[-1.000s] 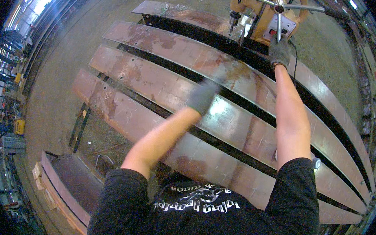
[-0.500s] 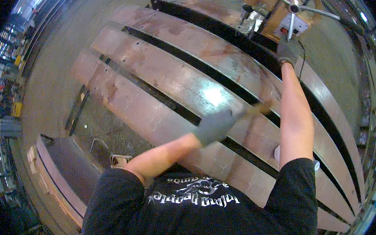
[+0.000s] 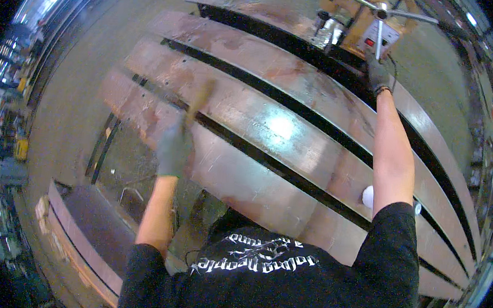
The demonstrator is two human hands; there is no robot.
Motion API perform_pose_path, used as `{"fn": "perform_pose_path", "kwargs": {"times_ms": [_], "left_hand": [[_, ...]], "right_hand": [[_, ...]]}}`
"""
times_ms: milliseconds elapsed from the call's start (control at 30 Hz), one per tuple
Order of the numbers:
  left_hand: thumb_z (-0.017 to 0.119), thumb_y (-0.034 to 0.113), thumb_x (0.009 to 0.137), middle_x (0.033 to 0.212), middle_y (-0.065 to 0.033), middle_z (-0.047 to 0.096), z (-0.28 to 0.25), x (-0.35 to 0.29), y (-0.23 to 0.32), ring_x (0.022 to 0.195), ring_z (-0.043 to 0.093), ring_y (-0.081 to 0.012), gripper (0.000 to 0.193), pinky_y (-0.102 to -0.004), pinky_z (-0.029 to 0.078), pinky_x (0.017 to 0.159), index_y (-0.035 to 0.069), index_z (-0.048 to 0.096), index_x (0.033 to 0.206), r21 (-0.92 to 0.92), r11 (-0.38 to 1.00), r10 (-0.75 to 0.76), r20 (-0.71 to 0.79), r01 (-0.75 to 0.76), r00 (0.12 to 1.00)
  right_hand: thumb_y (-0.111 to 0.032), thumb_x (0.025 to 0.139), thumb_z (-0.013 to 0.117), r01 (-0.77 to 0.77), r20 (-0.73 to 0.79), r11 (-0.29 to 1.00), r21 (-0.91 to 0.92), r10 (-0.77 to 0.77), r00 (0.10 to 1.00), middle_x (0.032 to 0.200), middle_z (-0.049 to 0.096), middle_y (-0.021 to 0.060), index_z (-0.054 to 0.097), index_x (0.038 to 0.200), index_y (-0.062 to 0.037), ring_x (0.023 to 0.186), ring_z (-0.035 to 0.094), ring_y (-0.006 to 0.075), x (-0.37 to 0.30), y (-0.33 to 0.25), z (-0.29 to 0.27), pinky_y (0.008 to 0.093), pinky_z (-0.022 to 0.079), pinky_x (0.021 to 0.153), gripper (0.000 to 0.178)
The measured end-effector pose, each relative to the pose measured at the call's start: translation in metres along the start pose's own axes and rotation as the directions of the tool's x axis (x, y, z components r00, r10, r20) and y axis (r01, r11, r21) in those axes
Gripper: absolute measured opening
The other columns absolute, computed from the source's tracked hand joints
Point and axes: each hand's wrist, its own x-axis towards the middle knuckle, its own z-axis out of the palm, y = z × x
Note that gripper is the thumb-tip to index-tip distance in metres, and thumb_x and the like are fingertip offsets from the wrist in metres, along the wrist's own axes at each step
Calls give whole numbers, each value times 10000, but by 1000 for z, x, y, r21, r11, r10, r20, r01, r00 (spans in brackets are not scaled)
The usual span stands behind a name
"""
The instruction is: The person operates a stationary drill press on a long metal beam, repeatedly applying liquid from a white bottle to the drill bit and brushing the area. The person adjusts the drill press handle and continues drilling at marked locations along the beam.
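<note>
My left hand [image 3: 172,151], in a grey glove, is closed around a tan brush [image 3: 203,97], which is blurred by motion. The brush points away from me over the near steel beams [image 3: 250,105], close to the dark gap between two of them. My right hand [image 3: 378,74], also gloved, reaches to the control panel [image 3: 378,38] of a tan magnetic drill [image 3: 352,24]. Its fingers stretch up toward the panel's red switch [image 3: 369,42], just below the drill's spoked feed handle [image 3: 381,14]. The handle partly hides the contact.
Several long rusty beams lie side by side with dark gaps between them. A white round object [image 3: 368,196] sits on a beam beside my right arm. Another beam [image 3: 94,217] lies on timber [image 3: 44,219] at the lower left. A cable [image 3: 393,79] hangs from the drill.
My left hand has swung left along the beams with the brush, from the middle to the left part. My right hand stays at the drill's panel, and the panel's red switch shows more clearly now.
</note>
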Motion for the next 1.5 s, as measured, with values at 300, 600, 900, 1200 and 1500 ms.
{"fn": "perform_pose_path", "kwargs": {"times_ms": [300, 600, 900, 1200, 1500], "left_hand": [[677, 334, 934, 1462, -303, 505, 7, -26, 15, 1345, 474, -491, 688, -552, 413, 1106, 62, 460, 1528, 244, 968, -48, -46, 58, 998], [756, 367, 896, 1518, -287, 462, -98, 106, 155, 1385, 439, -484, 807, -552, 381, 1143, 77, 411, 1565, -135, 962, 157, -434, -236, 887], [631, 478, 999, 1166, -246, 696, -150, 319, 438, 962, 690, -299, 556, -415, 538, 825, 1, 609, 1284, -412, 591, 346, -647, -693, 680], [594, 495, 1021, 683, -203, 668, -134, 324, 477, 635, 641, -325, 542, -447, 485, 641, 23, 726, 791, -634, 438, 176, -635, -637, 752], [656, 292, 1017, 681, -191, 632, -88, 268, 520, 575, 568, -238, 348, -392, 468, 594, 10, 708, 820, -608, 77, 478, -673, -790, 565]], "right_hand": [[-438, 953, 617, 68, -85, 966, -251, -91, 992, 1028, 719, 258, 711, 1068, -47, 954, 688, 457, -39, -50, -13, 490, 525, 829, 419], [-448, 918, 535, -163, -103, 826, -539, 128, 986, 1105, 713, 278, 761, 1074, -50, 1043, 696, 461, -104, -151, -27, 533, 545, 907, 484], [-481, 912, 609, -118, -10, 914, -388, 124, 992, 1121, 718, 287, 760, 1084, -6, 1078, 699, 445, -146, -219, -16, 502, 561, 925, 527], [-611, 930, 592, -48, -440, 956, -290, -89, 894, 1019, 723, 308, 716, 993, 3, 1039, 693, 487, -152, -241, -59, 542, 545, 913, 630], [-471, 981, 624, 441, -135, 890, 113, -426, 895, 931, 709, 102, 693, 1168, -93, 808, 647, 257, 19, -152, -164, 384, 526, 756, 428]]}}
